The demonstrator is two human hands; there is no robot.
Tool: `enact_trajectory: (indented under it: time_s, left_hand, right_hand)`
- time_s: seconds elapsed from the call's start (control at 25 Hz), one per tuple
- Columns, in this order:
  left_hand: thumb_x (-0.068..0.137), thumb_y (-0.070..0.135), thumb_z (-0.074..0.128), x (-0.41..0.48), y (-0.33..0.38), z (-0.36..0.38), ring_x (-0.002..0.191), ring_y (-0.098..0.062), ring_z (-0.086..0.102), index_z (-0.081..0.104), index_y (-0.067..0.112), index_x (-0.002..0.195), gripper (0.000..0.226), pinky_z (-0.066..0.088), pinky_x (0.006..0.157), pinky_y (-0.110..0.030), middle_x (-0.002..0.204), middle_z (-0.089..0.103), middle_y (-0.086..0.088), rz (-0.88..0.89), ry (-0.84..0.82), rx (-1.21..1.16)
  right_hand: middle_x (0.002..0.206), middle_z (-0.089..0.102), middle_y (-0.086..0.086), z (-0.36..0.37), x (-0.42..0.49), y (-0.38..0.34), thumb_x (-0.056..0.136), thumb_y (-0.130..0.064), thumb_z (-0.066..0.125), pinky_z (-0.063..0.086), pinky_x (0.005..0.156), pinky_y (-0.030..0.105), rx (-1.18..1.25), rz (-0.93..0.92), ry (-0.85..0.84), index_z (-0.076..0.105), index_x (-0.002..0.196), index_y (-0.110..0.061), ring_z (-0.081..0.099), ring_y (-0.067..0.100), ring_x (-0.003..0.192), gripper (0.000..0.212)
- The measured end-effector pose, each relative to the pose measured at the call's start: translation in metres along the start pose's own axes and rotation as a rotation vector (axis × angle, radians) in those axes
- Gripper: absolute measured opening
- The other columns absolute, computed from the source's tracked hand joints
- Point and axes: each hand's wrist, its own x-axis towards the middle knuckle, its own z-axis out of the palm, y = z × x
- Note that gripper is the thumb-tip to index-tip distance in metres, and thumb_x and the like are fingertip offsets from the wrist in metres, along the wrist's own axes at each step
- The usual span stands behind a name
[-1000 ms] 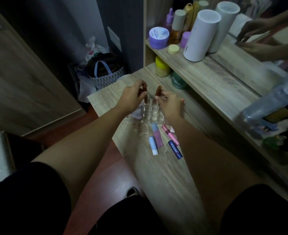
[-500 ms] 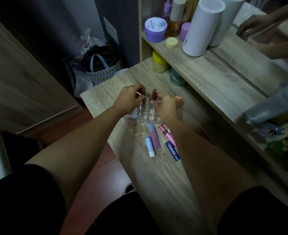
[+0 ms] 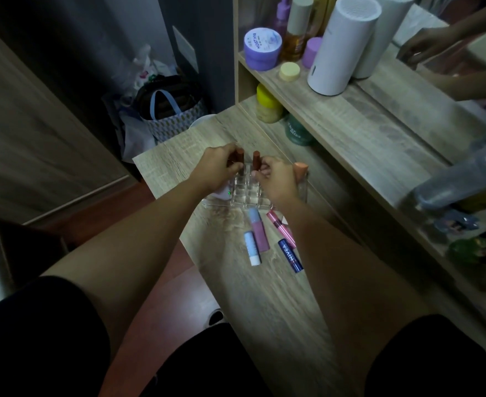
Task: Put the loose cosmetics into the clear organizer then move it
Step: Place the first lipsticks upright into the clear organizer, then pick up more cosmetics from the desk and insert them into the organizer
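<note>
The clear organizer (image 3: 247, 193) with its grid of small slots sits on the wooden desk (image 3: 264, 296). My left hand (image 3: 219, 167) pinches a brown lipstick (image 3: 239, 156) upright over the far slots. My right hand (image 3: 276, 176) holds a second brown lipstick (image 3: 256, 160) upright beside it. A peach-capped tube (image 3: 300, 169) stands at the organizer's right side. Loose in front of the organizer lie a pink gloss with a pale blue cap (image 3: 257, 229), a small white and blue balm (image 3: 252, 247), a pink tube (image 3: 280, 229) and a dark blue Nivea stick (image 3: 290, 255).
A raised shelf (image 3: 365, 116) on the right carries a white cylinder (image 3: 340, 44), a purple jar (image 3: 262, 48), bottles and a small yellow lid. A yellow jar (image 3: 267, 106) and a green jar (image 3: 297, 131) stand under it. A bag (image 3: 170, 110) lies on the floor left.
Both hands have lowered the two brown lipsticks toward the organizer's far slots. The view has shifted slightly, and the loose cosmetics have stayed put.
</note>
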Motion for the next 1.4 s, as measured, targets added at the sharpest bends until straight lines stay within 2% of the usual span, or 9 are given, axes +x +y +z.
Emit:
enact_trajectory:
  time_s: [0.16, 0.32, 0.44, 0.6, 0.72, 0.84, 1.0, 1.24, 1.4]
  left_hand:
    - [0.083, 0.012, 0.066, -0.001, 0.001, 0.000, 0.097, -0.028, 0.067, 0.059, 0.002, 0.117, 0.036, 0.051, 0.089, -0.032, 0.108, 0.069, -0.020, -0.077, -0.033, -0.051]
    - [0.081, 0.011, 0.070, -0.009, 0.002, -0.002, 0.096, -0.025, 0.067, 0.054, 0.003, 0.125, 0.048, 0.048, 0.085, -0.025, 0.113, 0.067, -0.018, -0.140, -0.040, -0.117]
    - [0.081, 0.012, 0.070, -0.020, 0.003, -0.004, 0.097, -0.024, 0.066, 0.051, 0.003, 0.128, 0.051, 0.049, 0.083, -0.025, 0.117, 0.065, -0.017, -0.178, -0.021, -0.158]
    - [0.083, 0.014, 0.068, -0.046, 0.007, 0.004, 0.088, -0.021, 0.066, 0.061, 0.004, 0.111, 0.031, 0.050, 0.077, -0.022, 0.104, 0.069, -0.015, -0.226, 0.093, -0.255]
    - [0.086, 0.014, 0.064, -0.071, 0.011, 0.019, 0.079, -0.015, 0.063, 0.068, 0.007, 0.094, 0.012, 0.043, 0.065, -0.007, 0.097, 0.072, -0.011, -0.141, -0.010, -0.229]
    - [0.088, 0.019, 0.060, -0.084, 0.014, 0.034, 0.089, -0.023, 0.065, 0.068, 0.010, 0.100, 0.016, 0.044, 0.072, -0.023, 0.100, 0.071, -0.012, -0.043, -0.198, -0.121]
    - [0.092, 0.025, 0.053, -0.083, 0.021, 0.053, 0.103, -0.035, 0.059, 0.059, 0.012, 0.119, 0.031, 0.045, 0.085, -0.037, 0.112, 0.064, -0.023, 0.047, -0.331, 0.147]
    - [0.095, 0.029, 0.048, -0.081, 0.029, 0.063, 0.113, -0.036, 0.052, 0.054, 0.011, 0.126, 0.036, 0.042, 0.091, -0.037, 0.113, 0.061, -0.028, 0.042, -0.382, 0.273]
    - [0.095, 0.026, 0.049, -0.078, 0.033, 0.065, 0.111, -0.037, 0.053, 0.055, 0.008, 0.124, 0.036, 0.042, 0.089, -0.037, 0.115, 0.062, -0.028, 0.032, -0.387, 0.282]
  right_hand:
    - [0.102, 0.066, 0.011, -0.003, 0.001, -0.001, 0.082, -0.008, 0.069, 0.055, 0.087, 0.035, -0.028, 0.014, -0.036, 0.064, 0.110, -0.007, 0.063, 0.019, 0.088, 0.028]
    - [0.110, 0.065, 0.011, -0.008, -0.002, -0.004, 0.082, -0.008, 0.068, 0.052, 0.090, 0.029, -0.012, 0.050, -0.064, 0.060, 0.118, -0.008, 0.064, 0.020, 0.095, 0.036]
    - [0.112, 0.064, 0.007, -0.012, -0.007, -0.006, 0.080, -0.010, 0.071, 0.049, 0.083, 0.020, -0.013, 0.073, -0.053, 0.058, 0.122, -0.009, 0.064, 0.017, 0.095, 0.044]
    - [0.099, 0.061, 0.003, -0.020, -0.029, -0.002, 0.082, -0.009, 0.070, 0.052, 0.082, 0.025, 0.038, 0.024, -0.063, 0.059, 0.119, -0.005, 0.058, 0.013, 0.082, 0.039]
    - [0.094, 0.056, 0.001, -0.037, -0.054, 0.020, 0.083, -0.009, 0.068, 0.048, 0.072, 0.020, 0.012, -0.077, -0.112, 0.062, 0.112, -0.004, 0.052, 0.010, 0.078, 0.030]
    - [0.095, 0.061, 0.005, -0.063, -0.070, 0.047, 0.083, -0.006, 0.067, 0.045, 0.069, 0.013, -0.068, -0.099, -0.164, 0.067, 0.105, -0.002, 0.055, 0.012, 0.079, 0.023]
    - [0.086, 0.058, 0.001, -0.088, -0.081, 0.069, 0.079, -0.001, 0.066, 0.043, 0.068, 0.022, -0.197, -0.107, -0.123, 0.072, 0.095, -0.002, 0.055, 0.015, 0.073, 0.017]
    - [0.075, 0.057, 0.000, -0.100, -0.117, 0.080, 0.066, -0.023, 0.076, 0.038, 0.057, 0.022, -0.473, -0.011, -0.288, 0.058, 0.076, -0.017, 0.054, 0.018, 0.070, 0.021]
    - [0.091, 0.063, 0.008, -0.093, -0.138, 0.081, 0.069, -0.033, 0.077, 0.045, 0.069, 0.030, -0.659, 0.003, -0.313, 0.057, 0.093, -0.013, 0.060, 0.026, 0.083, 0.037]
